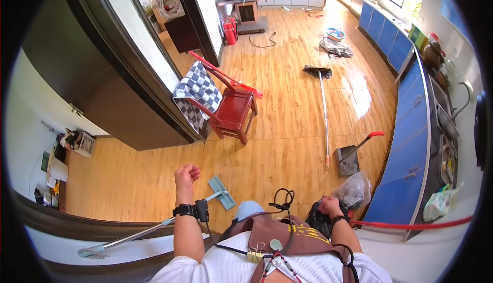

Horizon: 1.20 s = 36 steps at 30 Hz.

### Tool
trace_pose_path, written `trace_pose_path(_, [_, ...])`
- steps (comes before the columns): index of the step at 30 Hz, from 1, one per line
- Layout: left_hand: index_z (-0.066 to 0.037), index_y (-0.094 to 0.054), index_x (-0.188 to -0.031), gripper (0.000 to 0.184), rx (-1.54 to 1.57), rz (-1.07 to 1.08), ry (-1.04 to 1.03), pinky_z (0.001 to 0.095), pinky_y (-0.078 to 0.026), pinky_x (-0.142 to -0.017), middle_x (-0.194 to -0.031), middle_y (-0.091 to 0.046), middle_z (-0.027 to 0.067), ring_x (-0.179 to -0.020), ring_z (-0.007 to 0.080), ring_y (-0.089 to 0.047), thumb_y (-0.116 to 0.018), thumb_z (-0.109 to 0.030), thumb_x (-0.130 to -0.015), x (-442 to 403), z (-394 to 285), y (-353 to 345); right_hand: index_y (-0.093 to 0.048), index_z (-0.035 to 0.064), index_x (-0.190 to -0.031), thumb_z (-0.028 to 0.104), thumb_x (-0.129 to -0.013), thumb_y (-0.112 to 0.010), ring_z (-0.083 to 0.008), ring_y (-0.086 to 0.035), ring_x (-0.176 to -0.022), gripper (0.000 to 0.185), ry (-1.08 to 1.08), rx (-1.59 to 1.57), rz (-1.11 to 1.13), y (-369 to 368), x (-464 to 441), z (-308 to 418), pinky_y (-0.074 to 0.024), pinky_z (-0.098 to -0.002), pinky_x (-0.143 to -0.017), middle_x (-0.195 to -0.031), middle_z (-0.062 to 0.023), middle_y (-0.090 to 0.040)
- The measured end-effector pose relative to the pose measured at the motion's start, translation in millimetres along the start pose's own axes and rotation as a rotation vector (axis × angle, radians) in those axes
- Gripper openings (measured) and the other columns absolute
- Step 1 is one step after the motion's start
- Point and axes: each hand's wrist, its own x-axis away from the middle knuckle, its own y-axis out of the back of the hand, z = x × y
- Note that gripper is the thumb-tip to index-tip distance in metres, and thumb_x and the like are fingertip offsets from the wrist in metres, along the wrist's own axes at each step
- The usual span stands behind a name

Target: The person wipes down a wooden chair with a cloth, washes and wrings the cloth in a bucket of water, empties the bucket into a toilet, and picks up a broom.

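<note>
My left hand [187, 176] is raised over the floor with its fingers curled in and nothing visible in them. Below it lies a flat mop with a light blue-grey head [222, 192]; its metal pole [138, 230] passes behind my left forearm. At the lower right, my right hand [332, 207] is closed beside a crumpled black plastic bag [319, 222]; what its fingers hold, if anything, is hidden. A clear plastic bag [357, 190] sits just beyond that hand. From near my right wrist, a red pole [411, 226] stretches right across the counter front.
A red wooden chair [233, 109] carries a checked cloth [201, 91]. A dustpan [347, 161] and a long-handled broom [323, 103] are on the wood-look floor. Blue cabinets [405, 139] line the right side. Farther off are a basin [335, 34] and a fire extinguisher [229, 31].
</note>
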Motion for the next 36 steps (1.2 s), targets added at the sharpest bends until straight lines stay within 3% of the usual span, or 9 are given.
trace_pose_path(6, [-0.006,-0.058,-0.087,0.01,-0.002,-0.004,0.171,0.0269,-0.05,-0.055,-0.075,-0.063,0.0075,-0.062,0.0158,-0.061,-0.056,-0.015,-0.084,-94,5,-81,-0.056,0.0023,-0.094,0.013,-0.085,-0.053,-0.0212,-0.063,-0.055,0.015,-0.011,-0.067,-0.023,-5,-116,143,-0.0513,-0.0325,-0.046,-0.071,-0.01,-0.062])
trace_pose_path(13, [-0.007,-0.058,-0.084,0.01,0.192,0.0,0.343,0.0266,-0.05,-0.05,-0.073,-0.063,0.0067,-0.059,0.0171,-0.061,-0.06,-0.016,-0.081,-295,-2,-223,-0.059,0.0007,-0.072,0.006,-0.081,-0.05,-0.0262,-0.062,-0.047,0.013,-0.299,-0.121,-0.189,23,-178,151,-0.0499,-0.0378,-0.041,-0.058,-0.0138,-0.06])
trace_pose_path(18, [-0.006,-0.058,-0.094,0.016,0.072,0.259,0.218,0.0269,-0.05,-0.058,-0.081,-0.065,0.0083,-0.067,0.0154,-0.061,-0.061,-0.017,-0.083,-358,-47,-383,-0.059,0.002,-0.083,0.009,-0.08,-0.053,-0.0258,-0.065,-0.06,0.01,-0.43,-0.17,-0.223,47,-193,192,-0.0534,-0.0351,-0.05,-0.073,-0.015,-0.064])
trace_pose_path(21, [-0.006,-0.058,-0.091,0.012,0.009,0.291,0.137,0.0263,-0.05,-0.057,-0.079,-0.064,0.0073,-0.064,0.0158,-0.061,-0.058,-0.016,-0.084,-396,-64,-444,-0.06,0.0004,-0.084,0.004,-0.079,-0.046,-0.027,-0.061,-0.05,0.015,-0.395,-0.328,-0.285,67,-220,201,-0.0462,-0.0339,-0.038,-0.066,-0.0166,-0.061])
trace_pose_path(24, [-0.004,-0.057,-0.093,0.012,0.045,0.259,0.077,0.0259,-0.05,-0.057,-0.078,-0.063,0.0071,-0.064,0.0156,-0.061,-0.055,-0.014,-0.085,-457,-63,-463,-0.061,0.0032,-0.07,0.003,-0.073,-0.053,-0.0276,-0.062,-0.057,0.009,0.33,1.201,0.23,100,-294,175,-0.0467,-0.0372,-0.046,-0.06,-0.0137,-0.058])
trace_pose_path(26, [-0.004,-0.057,-0.092,0.012,0.072,0.213,0.076,0.0266,-0.051,-0.058,-0.076,-0.062,0.0065,-0.065,0.015,-0.061,-0.054,-0.013,-0.086,-470,-54,-438,-0.06,0.0024,-0.061,0.01,-0.062,-0.06,-0.0324,-0.061,-0.059,0.007,0.458,1.265,0.074,116,-356,189,-0.0475,-0.0405,-0.051,-0.062,-0.0156,-0.06])
trace_pose_path(28, [-0.003,-0.055,-0.091,0.012,0.203,-0.024,0.173,0.0278,-0.051,-0.06,-0.076,-0.061,0.0078,-0.067,0.0178,-0.06,-0.055,-0.014,-0.084,-490,-56,-421,-0.055,0.0056,-0.063,0.006,-0.072,-0.054,-0.0281,-0.06,-0.053,0.009,0.655,1.117,0.146,118,-413,261,-0.0464,-0.0388,-0.046,-0.059,-0.0124,-0.058])
trace_pose_path(30, [-0.003,-0.054,-0.09,0.013,0.276,-0.142,0.214,0.0284,-0.051,-0.062,-0.076,-0.06,0.0084,-0.068,0.0192,-0.059,-0.056,-0.014,-0.084,-522,-63,-399,-0.057,0.006,-0.073,0.011,-0.08,-0.051,-0.0215,-0.059,-0.048,0.01,-0.35,-0.1,-0.069,98,-472,333,-0.0463,-0.0328,-0.04,-0.061,-0.0099,-0.06])
trace_pose_path(36, [0.002,-0.045,-0.105,0.033,0.293,-0.483,0.189,0.0358,-0.05,-0.075,-0.102,-0.05,0.0164,-0.09,0.0252,-0.054,-0.058,-0.019,-0.083,-563,-78,-340,-0.057,0.0064,-0.091,0.016,-0.089,-0.051,-0.0165,-0.06,-0.052,0.011,-0.126,0.016,-0.075,89,-619,512,-0.0482,-0.0268,-0.045,-0.067,-0.0061,-0.06])
